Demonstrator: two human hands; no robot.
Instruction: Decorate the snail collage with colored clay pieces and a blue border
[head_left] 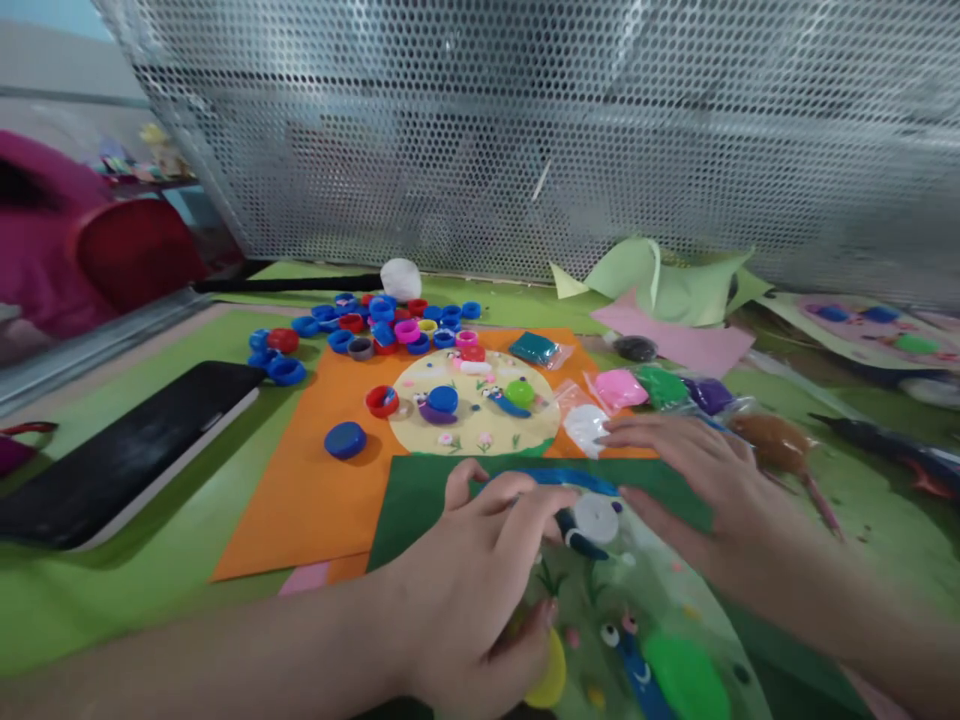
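My left hand (480, 580) rests on a clay picture (675, 575) on a dark green sheet, fingers bent and apart. Its index fingertip is by a dark blue clay snail body, beside a whitish cap (597, 518). A yellow disc (549, 672) lies partly hidden near the thumb. At the right, my right hand (697, 490) is open, its fingers stretched out by a bag of white clay (586, 428); whether they touch it I cannot tell. Another snail with a bright green shell (686, 675) is at the bottom of the picture.
Beyond is an orange sheet (300, 510) bearing a cream oval with clay snails. Several bottle caps (382, 308) are heaped behind it. A black phone (135, 450) lies left. Bagged clay (660, 386) and paper scraps (660, 280) are at right. A perforated metal panel (525, 130) stands behind.
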